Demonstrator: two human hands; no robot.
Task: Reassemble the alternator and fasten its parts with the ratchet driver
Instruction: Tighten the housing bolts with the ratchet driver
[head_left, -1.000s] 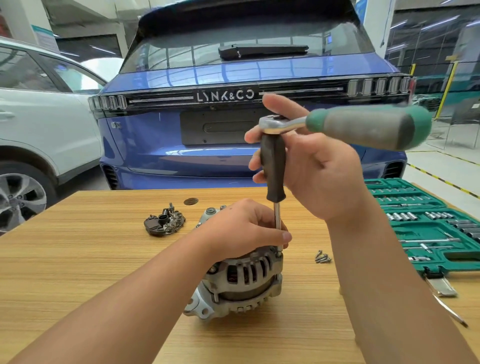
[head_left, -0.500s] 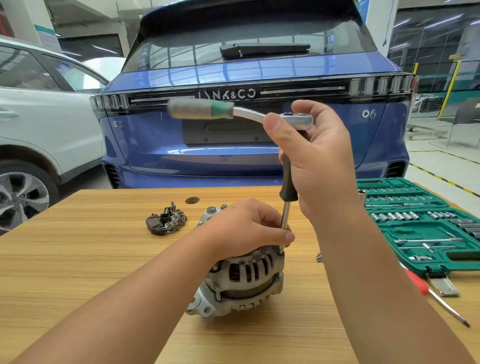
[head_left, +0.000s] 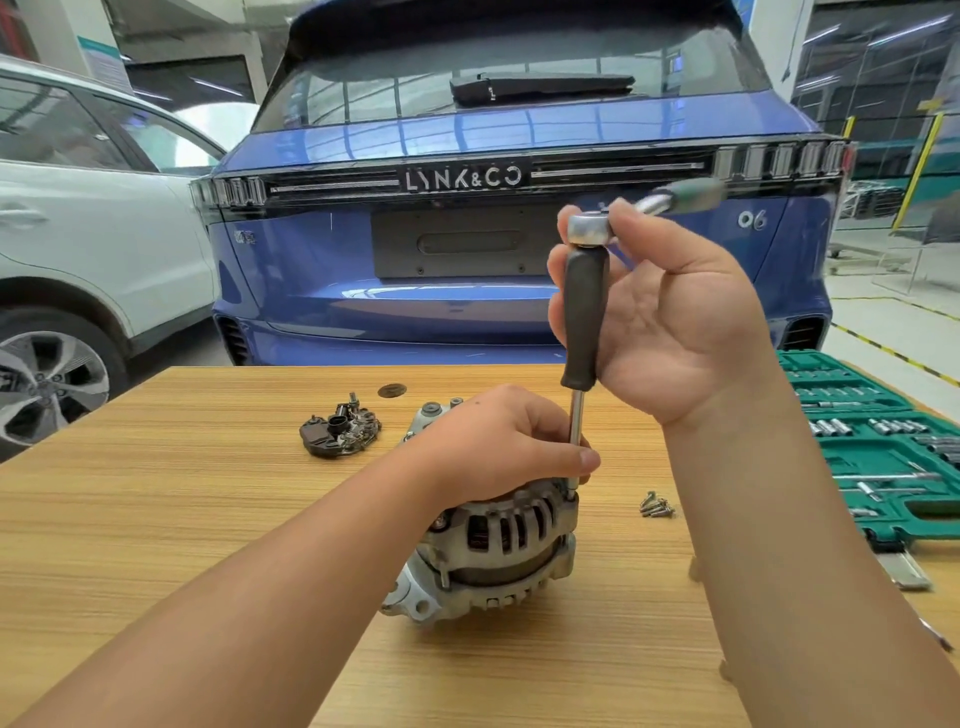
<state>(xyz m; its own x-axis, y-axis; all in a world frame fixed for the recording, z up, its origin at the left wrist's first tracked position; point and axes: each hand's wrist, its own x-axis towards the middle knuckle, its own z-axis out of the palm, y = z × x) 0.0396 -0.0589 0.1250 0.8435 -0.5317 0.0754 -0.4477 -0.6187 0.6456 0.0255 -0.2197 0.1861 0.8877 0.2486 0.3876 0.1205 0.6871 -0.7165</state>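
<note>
alternator (head_left: 498, 545) sits near centre on the wooden table (head_left: 156, 519), lying on one end, ribbed cast-metal housing with vent slots facing the camera, a mounting ear low at its near left. looks dense and heavy for its size, rigid, unlikely to skid under light torque but it could rock on its rounded body; best steadied from above on the housing rim, clear of the slots and the windings behind them.

left hand (head_left: 493, 447) rests on top of the housing, fingers curled and pinching the thin steel shaft just above the bolt at the right edge, guiding it.

ratchet driver (head_left: 584, 312) stands upright over that bolt: bare metal shaft below, matte black handle section above, polished ratchet head at top, green-grey grip blurred, pointing far right. right hand (head_left: 670, 312) wraps the ratchet head and upper black section, palm toward the camera, thumb on the head. smooth chrome may be slippery; black part looks grippier.

loose screws (head_left: 657, 505) lie in a small pile just right of the alternator, small, easily scattered. green tool case (head_left: 883, 467) open at far right, sockets in rows.

rectifier plate (head_left: 340, 431), dark, irregular, with studs, lies farther left, apart from the housing; likely yet to be fitted. beyond the table, a blue car (head_left: 467, 291) and a white car (head_left: 78, 234).
</note>
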